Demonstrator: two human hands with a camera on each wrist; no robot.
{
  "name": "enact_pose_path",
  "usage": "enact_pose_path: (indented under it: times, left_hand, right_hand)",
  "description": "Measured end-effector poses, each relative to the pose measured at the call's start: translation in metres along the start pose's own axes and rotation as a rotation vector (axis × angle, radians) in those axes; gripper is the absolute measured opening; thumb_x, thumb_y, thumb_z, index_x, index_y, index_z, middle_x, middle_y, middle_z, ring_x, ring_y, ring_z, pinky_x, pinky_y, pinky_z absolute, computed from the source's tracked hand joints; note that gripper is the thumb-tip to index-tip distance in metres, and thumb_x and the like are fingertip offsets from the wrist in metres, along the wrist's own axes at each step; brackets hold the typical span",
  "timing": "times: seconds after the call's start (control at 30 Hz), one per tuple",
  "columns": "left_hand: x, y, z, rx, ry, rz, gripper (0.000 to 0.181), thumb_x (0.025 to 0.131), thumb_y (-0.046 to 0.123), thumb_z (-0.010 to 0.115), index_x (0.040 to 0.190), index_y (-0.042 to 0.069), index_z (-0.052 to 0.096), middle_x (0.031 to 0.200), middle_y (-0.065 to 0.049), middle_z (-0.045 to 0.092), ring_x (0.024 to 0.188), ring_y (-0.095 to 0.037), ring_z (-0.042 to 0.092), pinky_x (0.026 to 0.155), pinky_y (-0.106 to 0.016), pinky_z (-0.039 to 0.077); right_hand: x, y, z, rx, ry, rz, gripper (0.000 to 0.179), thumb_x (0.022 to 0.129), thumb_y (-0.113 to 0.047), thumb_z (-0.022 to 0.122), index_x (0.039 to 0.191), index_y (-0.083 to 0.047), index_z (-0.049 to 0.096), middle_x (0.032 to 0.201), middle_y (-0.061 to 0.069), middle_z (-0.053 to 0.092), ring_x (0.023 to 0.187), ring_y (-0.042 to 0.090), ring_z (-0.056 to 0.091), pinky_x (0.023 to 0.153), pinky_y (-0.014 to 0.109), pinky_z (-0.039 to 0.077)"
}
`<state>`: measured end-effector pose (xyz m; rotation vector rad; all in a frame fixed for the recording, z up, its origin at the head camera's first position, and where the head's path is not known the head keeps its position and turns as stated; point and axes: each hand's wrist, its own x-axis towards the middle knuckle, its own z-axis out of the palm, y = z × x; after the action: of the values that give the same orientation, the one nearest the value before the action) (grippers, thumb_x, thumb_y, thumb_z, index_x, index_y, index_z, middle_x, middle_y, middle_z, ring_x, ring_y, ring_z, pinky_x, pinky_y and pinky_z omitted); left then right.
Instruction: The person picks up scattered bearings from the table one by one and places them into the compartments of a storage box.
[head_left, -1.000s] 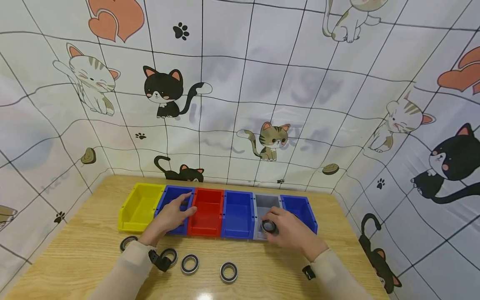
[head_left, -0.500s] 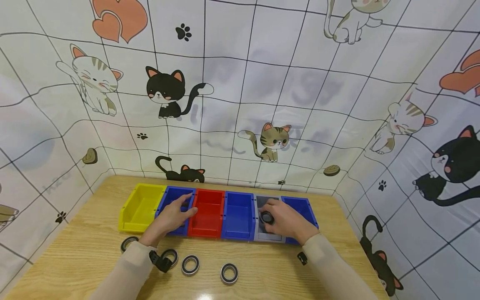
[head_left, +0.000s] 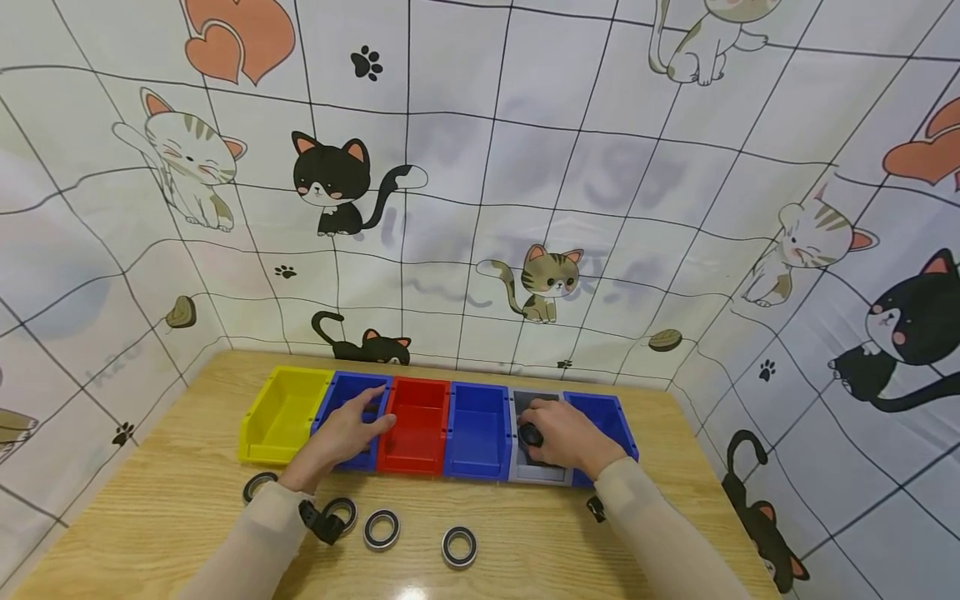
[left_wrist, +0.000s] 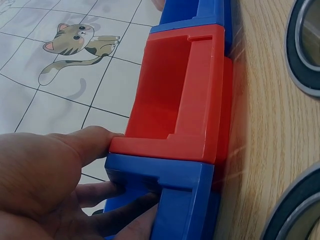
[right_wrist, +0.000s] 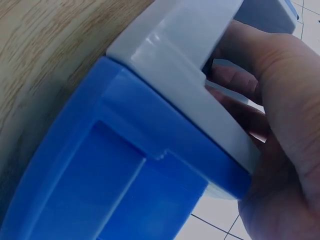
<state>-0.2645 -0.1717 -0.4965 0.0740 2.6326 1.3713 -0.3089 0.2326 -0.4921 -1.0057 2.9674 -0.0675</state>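
Note:
In the head view my right hand (head_left: 566, 433) reaches down into the grey bin (head_left: 540, 473) and pinches a dark, ring-shaped bearing (head_left: 530, 434). From the right wrist view, the fingers are inside that bin and the bearing is nearly all hidden. My left hand (head_left: 348, 429) lies over the left blue bin (head_left: 324, 415), fingers apart and dipping into it. The left wrist view has its thumb at the edge of the red bin (left_wrist: 205, 100). No held thing shows in the left hand.
The bins stand side by side, with a yellow bin (head_left: 288, 408) at the left end, a middle blue bin (head_left: 477, 425) and a right blue bin (head_left: 603, 417). Several bearings, one the rightmost bearing (head_left: 446, 548), lie on the wooden table (head_left: 525, 550) in front.
My right hand has moved a little left and farther into the grey bin, and the bearing has turned edgewise and sunk lower. The left hand stays in place.

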Motion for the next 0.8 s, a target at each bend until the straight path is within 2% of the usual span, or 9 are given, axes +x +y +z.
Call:
enact_pose_path:
  times: [0.1,0.37,0.53,0.8]
  left_hand:
    - [0.0002,0.0005,0.0005,0.001,0.001,-0.001,0.079,0.118,0.034,0.072,0.182,0.007,0.035,0.169,-0.037,0.056,0.103,-0.03,0.084,0.097,-0.053,0.072]
    - [0.0023,0.0006,0.0007,0.011,0.007,-0.017,0.079,0.118,0.035,0.072,0.183,0.009,0.035,0.17,-0.036,0.056,0.096,-0.026,0.081,0.093,-0.048,0.072]
    - [0.0025,0.0016,0.0008,0.002,0.008,-0.02,0.078,0.118,0.034,0.071,0.183,0.009,0.035,0.17,-0.036,0.056,0.102,-0.028,0.083,0.097,-0.052,0.072]
    - [0.0046,0.0048,0.0011,0.011,0.014,-0.015,0.078,0.118,0.034,0.071,0.182,0.007,0.036,0.168,-0.036,0.058,0.096,-0.025,0.082,0.093,-0.049,0.072]
  right_hand:
    - [0.0019,0.0008,0.0016,-0.012,-0.004,-0.001,0.043,0.095,-0.025,0.099,0.132,-0.01,0.085,0.122,0.009,0.08,0.102,0.028,0.079,0.093,0.049,0.07]
    - [0.005,0.0031,0.0029,-0.067,-0.011,-0.028,0.043,0.096,-0.024,0.098,0.133,-0.008,0.085,0.125,0.01,0.083,0.11,0.028,0.081,0.109,0.061,0.065]
    - [0.0067,0.004,0.0049,-0.08,-0.007,-0.033,0.042,0.096,-0.025,0.098,0.132,-0.008,0.085,0.125,0.01,0.083,0.11,0.028,0.08,0.11,0.062,0.064]
    - [0.0085,0.0067,0.0031,-0.081,-0.022,-0.03,0.043,0.097,-0.025,0.097,0.134,-0.008,0.085,0.126,0.011,0.081,0.11,0.028,0.078,0.11,0.063,0.064]
